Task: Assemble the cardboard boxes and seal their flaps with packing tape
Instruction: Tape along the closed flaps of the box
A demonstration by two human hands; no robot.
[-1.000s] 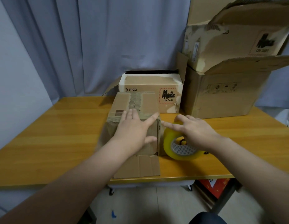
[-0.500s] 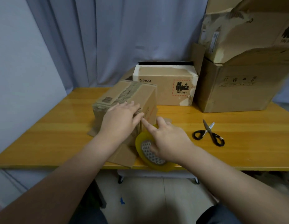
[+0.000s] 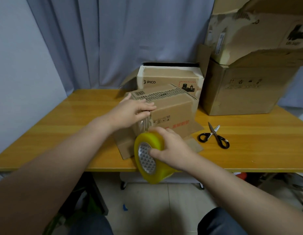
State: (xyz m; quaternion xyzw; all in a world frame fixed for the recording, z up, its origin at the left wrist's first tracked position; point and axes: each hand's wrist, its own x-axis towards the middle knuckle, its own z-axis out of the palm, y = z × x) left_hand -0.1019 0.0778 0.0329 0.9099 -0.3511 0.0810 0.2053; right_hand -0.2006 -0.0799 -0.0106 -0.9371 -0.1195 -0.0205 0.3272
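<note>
On the wooden table (image 3: 62, 124), the left hand (image 3: 133, 112) presses flat on the small cardboard box (image 3: 172, 112); just before the box, the right hand (image 3: 171, 150) grips a yellow packing tape roll (image 3: 151, 139).

1. A wooden table (image 3: 62, 133) was seen carrying the things.
2. A small cardboard box (image 3: 174, 109) was stood at its middle, flaps spread flat.
3. A PICO box (image 3: 164, 77) was placed just behind.
4. A large box (image 3: 240, 92) was set at the right rear.
5. Scissors (image 3: 215, 138) were laid open beside the small box.

the box (image 3: 172, 109) is turned since a second ago, the left hand (image 3: 132, 112) now over its top corner. the right hand (image 3: 171, 150) grips the tape roll (image 3: 152, 160), now raised off the table (image 3: 62, 126).
</note>
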